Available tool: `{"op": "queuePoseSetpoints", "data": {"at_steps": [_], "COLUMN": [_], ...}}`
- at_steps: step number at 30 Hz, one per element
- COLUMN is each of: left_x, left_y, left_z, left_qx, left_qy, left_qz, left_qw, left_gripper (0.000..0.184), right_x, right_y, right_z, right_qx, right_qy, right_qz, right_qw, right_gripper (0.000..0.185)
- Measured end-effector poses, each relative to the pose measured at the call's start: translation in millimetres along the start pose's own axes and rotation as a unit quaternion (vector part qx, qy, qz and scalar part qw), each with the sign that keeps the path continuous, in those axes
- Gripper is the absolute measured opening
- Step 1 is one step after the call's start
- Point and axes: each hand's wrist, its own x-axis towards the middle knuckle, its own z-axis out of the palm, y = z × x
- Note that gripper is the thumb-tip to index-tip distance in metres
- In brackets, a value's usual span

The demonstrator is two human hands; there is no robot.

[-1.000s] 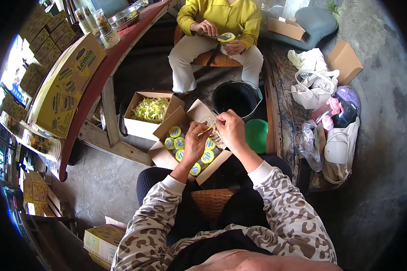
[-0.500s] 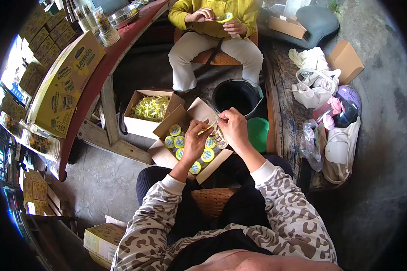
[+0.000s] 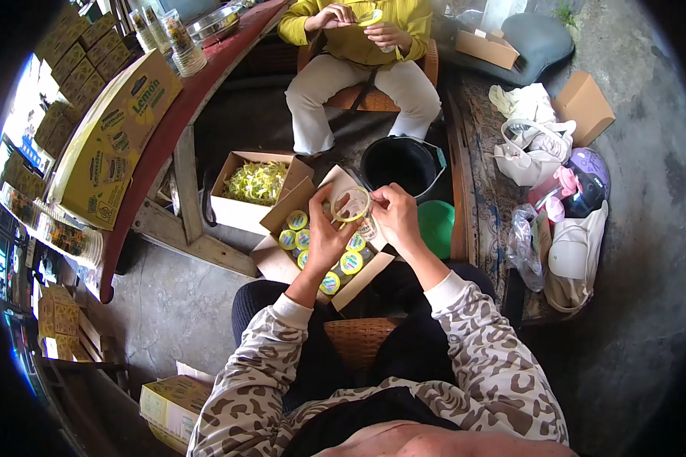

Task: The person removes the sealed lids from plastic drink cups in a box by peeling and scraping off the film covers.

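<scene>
A clear plastic cup with a yellow rim [image 3: 349, 204] is held above the open carton, its round top facing me. My left hand [image 3: 328, 236] has its fingers wrapped round the cup's left side. At the cup's right edge, my right hand [image 3: 395, 218] is closed in a pinch; what lies between its fingertips is too small to make out. Below, the open carton [image 3: 363, 283] contains several cups with yellow printed lids [image 3: 351, 263].
A carton of yellow strips [image 3: 254, 183], a black bucket [image 3: 400, 166] and a green basin [image 3: 437, 228] stand beyond my hands. Opposite sits a person in yellow [image 3: 373, 47], holding a yellow-rimmed cup. Bags and a purple helmet [image 3: 589, 169] lie right; a red table [image 3: 229, 55] curves left.
The cup in my left hand has turned so its round top shows more fully, and my left fingers have spread around it. The other person's hands and cup have moved up and left.
</scene>
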Motion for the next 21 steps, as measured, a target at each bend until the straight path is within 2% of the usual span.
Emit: {"op": "queuePoseSetpoints", "data": {"at_steps": [1, 3, 5, 9, 21], "left_x": [1, 4, 7, 8, 9], "left_y": [4, 1, -13, 0, -2], "left_z": [-1, -7, -15, -15, -18], "left_qx": [-0.015, -0.010, 0.025, -0.004, 0.113], "left_qy": [0.005, 0.000, -0.005, -0.028, 0.002], "left_qz": [-0.012, -0.027, -0.033, -0.047, 0.002], "left_qw": [1.000, 1.000, 0.999, 0.999, 0.994], "left_gripper": [0.077, 0.078, 0.079, 0.077, 0.067], "right_x": [-1, -2, -2, -1, 5], "right_y": [0, -1, 1, -6, -16], "right_z": [2, 5, 5, 0, -14], "right_qx": [0.000, 0.056, 0.043, 0.025, 0.013], "right_qy": [-0.001, 0.002, -0.006, -0.021, -0.001], "right_qz": [-0.001, -0.020, -0.024, -0.028, -0.048], "right_qw": [1.000, 0.998, 0.999, 0.999, 0.999], "right_gripper": [0.010, 0.012, 0.011, 0.010, 0.011]}}
